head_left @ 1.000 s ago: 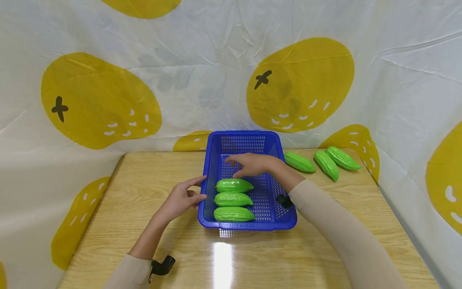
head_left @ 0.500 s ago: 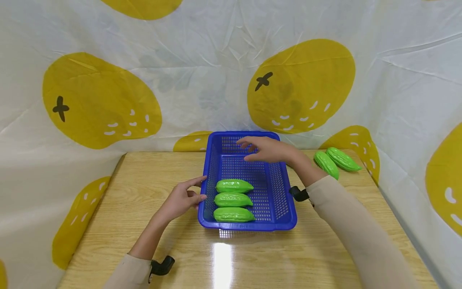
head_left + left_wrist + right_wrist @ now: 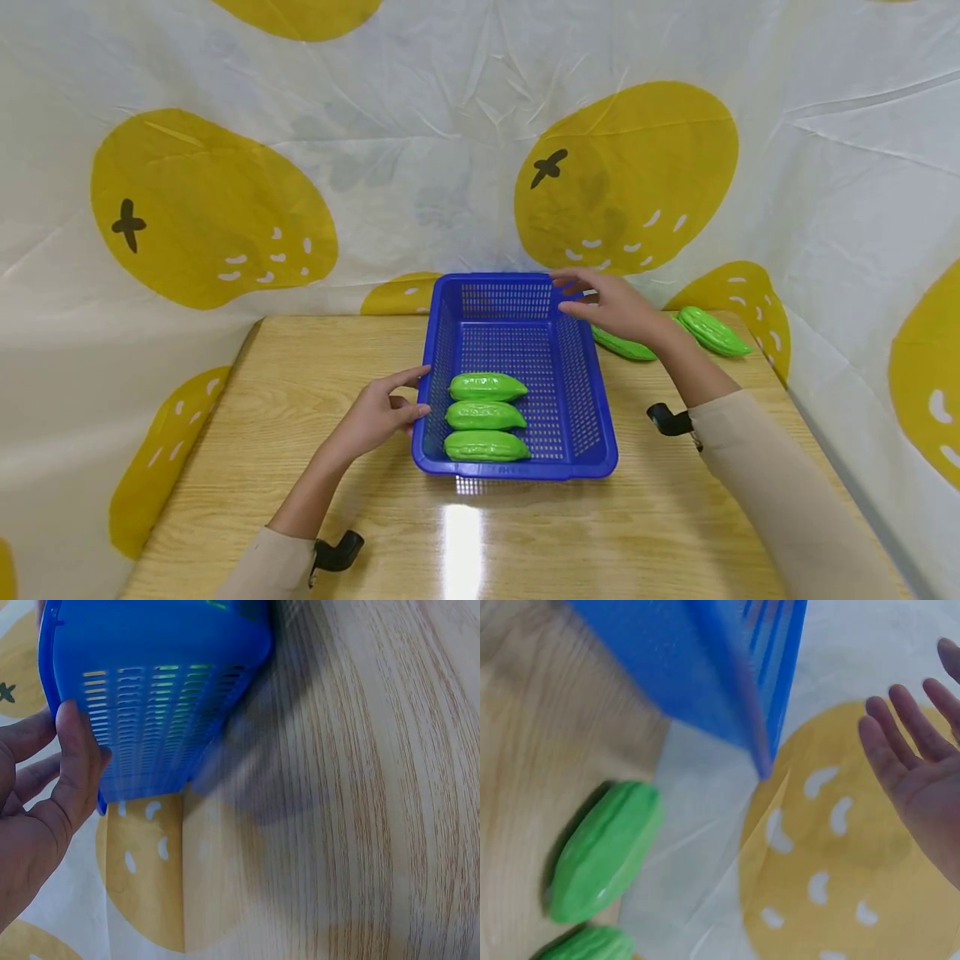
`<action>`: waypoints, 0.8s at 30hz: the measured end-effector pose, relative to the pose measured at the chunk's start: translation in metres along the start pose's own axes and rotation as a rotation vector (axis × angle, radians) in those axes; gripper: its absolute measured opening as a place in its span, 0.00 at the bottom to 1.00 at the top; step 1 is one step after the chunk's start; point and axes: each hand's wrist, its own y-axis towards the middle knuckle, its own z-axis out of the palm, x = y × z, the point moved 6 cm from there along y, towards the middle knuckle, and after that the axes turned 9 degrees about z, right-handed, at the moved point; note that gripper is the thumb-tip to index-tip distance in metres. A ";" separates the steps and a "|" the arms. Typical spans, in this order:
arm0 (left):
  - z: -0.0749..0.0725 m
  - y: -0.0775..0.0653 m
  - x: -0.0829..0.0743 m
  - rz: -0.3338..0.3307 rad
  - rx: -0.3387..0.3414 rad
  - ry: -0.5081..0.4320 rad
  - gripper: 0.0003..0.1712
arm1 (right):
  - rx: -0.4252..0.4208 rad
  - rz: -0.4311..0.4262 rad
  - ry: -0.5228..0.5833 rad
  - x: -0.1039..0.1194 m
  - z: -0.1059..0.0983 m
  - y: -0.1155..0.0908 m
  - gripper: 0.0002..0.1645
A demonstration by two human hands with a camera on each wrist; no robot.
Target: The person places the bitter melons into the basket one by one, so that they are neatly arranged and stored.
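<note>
A blue plastic basket (image 3: 517,472) with slotted walls stands on the table. Three glossy green bitter melons, the nearest (image 3: 487,446), the middle (image 3: 486,414) and the farthest (image 3: 487,386), lie side by side in its near left part. My left hand (image 3: 378,414) holds the basket's left rim; in the left wrist view some fingers (image 3: 73,750) lie against the outer wall. Over the back right corner hovers my right hand (image 3: 611,307), fingers apart, holding nothing. Below it, right of the basket, lies a bitter melon (image 3: 622,343), partly hidden. Another (image 3: 712,331) lies farther right.
The wooden table (image 3: 322,350) ends at a white cloth (image 3: 420,192) printed with yellow fruit, hanging behind and at the sides. In the right wrist view two bitter melons show, one (image 3: 607,851) whole and another (image 3: 592,945) cut off by the frame.
My right hand has come up from above the melons in the basket and moved back and right to the far right corner. The left hand, basket and melons stay in place.
</note>
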 end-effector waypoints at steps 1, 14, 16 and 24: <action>0.000 0.000 0.000 0.001 -0.001 0.002 0.36 | -0.026 0.006 0.005 -0.005 -0.004 -0.003 0.31; 0.000 -0.001 0.002 -0.004 -0.002 0.003 0.36 | -0.205 0.120 -0.038 -0.066 -0.029 -0.036 0.32; 0.000 -0.001 0.001 -0.005 -0.004 0.003 0.36 | -0.212 0.124 -0.081 -0.077 -0.029 -0.039 0.33; 0.001 0.000 0.001 -0.008 -0.003 -0.009 0.36 | -0.174 0.223 -0.159 -0.130 -0.013 -0.039 0.37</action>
